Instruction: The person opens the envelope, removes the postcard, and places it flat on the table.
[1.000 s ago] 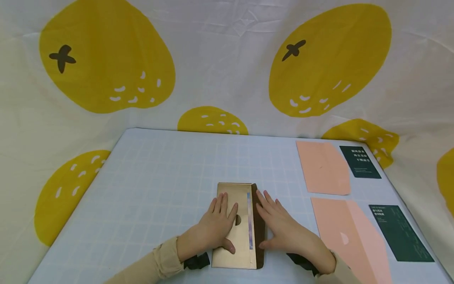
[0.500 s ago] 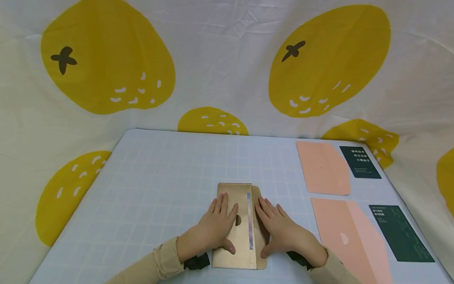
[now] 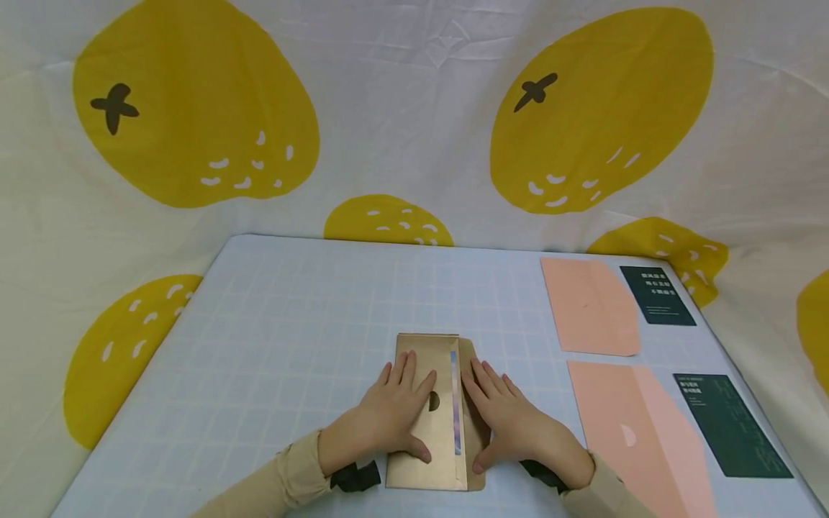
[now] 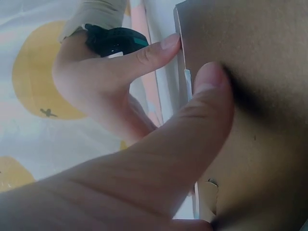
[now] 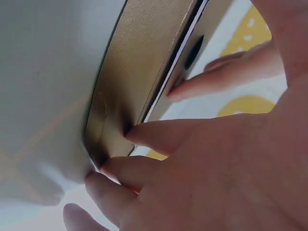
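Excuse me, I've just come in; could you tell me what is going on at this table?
A person has both hands on a gold envelope lying on the table. The left hand rests spread on its body, while the right hand has its fingers on the flap, which is folded out rather than closed. Off to the right lie two pink envelopes and two dark green cards, untouched.

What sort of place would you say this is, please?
Probably a small indoor tabletop workspace, perhaps a makeshift booth: a fruit-patterned cloth hangs around a pale checked table, on which a gold-coloured envelope and dark green cards lie.
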A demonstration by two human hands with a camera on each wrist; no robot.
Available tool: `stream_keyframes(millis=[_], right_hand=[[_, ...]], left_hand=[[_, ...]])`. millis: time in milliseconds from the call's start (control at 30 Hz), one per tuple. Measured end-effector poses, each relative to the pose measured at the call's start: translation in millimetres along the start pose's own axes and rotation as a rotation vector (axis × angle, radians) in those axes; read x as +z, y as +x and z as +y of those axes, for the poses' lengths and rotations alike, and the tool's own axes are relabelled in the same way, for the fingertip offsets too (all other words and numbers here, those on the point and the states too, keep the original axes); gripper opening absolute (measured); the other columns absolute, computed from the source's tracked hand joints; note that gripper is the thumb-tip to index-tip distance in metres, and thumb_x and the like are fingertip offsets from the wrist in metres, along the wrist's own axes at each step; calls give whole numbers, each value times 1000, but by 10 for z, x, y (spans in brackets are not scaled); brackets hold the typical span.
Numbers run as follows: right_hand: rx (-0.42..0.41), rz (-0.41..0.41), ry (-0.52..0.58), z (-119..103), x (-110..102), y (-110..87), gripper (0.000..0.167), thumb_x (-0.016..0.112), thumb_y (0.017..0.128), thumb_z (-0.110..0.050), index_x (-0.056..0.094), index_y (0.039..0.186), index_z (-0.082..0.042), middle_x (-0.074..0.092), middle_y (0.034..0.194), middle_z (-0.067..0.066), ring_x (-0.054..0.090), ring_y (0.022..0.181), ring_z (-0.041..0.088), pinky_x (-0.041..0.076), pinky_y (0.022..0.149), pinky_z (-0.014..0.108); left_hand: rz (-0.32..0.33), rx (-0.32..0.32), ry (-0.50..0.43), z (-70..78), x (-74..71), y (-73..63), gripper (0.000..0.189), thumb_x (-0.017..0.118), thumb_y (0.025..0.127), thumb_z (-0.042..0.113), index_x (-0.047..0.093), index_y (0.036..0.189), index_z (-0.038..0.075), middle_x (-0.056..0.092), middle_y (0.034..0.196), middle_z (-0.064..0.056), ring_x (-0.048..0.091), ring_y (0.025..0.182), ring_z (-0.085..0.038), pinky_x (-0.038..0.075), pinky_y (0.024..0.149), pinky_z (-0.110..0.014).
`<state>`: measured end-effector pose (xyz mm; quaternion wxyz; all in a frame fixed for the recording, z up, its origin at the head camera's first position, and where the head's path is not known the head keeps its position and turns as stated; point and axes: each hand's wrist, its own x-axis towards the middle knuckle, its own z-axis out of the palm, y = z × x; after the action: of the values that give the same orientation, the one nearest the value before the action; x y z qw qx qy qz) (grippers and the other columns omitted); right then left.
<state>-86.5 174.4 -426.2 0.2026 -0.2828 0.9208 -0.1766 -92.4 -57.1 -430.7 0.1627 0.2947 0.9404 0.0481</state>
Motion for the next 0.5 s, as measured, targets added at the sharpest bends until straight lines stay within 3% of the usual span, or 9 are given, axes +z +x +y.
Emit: stream_keyframes(millis=[167,333,500], right_hand=[[-4,-1,2,-8,-20,3,134,93,60,-44,15,156,4,1,161,29,2,148,45,12,113,64],[-5,0,1,3,-33,-12,134,93,60,-43,14,156,4,0,162,28,1,148,45,12,113,65],[-6,-13,3,10,-14,-12,133,92,61,-46,13,156,4,-1,162,27,1,148,45,12,113,65]], left_hand=[[23,-5,-11,1,-9,18,117,76,67,70,33,155,7,14,158,-34,14,147,-45,23,114,-55],[77,-9,39,63,-37,75,105,71,72,72,40,151,9,29,153,-33,28,142,-48,34,109,-55],[64,-49,115,188,-77,152,94,63,78,74,39,154,25,35,151,-29,36,136,-52,42,103,-52]])
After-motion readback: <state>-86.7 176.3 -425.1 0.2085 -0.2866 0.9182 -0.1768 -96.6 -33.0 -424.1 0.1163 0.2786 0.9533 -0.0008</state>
